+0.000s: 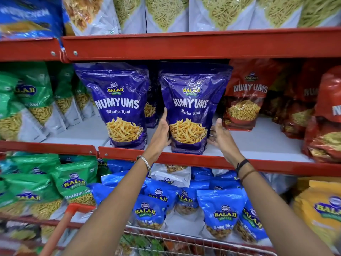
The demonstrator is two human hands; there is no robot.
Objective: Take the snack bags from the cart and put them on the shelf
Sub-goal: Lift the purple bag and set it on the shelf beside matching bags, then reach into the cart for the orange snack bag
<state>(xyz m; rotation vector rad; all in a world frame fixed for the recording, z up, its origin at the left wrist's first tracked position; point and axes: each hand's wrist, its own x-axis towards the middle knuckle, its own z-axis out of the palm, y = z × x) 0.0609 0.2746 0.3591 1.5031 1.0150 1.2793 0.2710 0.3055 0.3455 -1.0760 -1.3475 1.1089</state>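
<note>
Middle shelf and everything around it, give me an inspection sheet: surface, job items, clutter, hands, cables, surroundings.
Surface: middle shelf, grey deck with a red lip, bare patches left and right of the purple bags.
Job's things: right purple bag upright at the shelf front; left purple bag upright beside it, apart; cart rim at bottom, contents blurred.
Clutter: nothing seen.
Grippers: left hand flat against the right purple bag's left side; right hand open at its right side, contact unclear.
Cables: nothing seen.
Surroundings: green bags left, red bags right, blue bags below, pale bags above.
</note>
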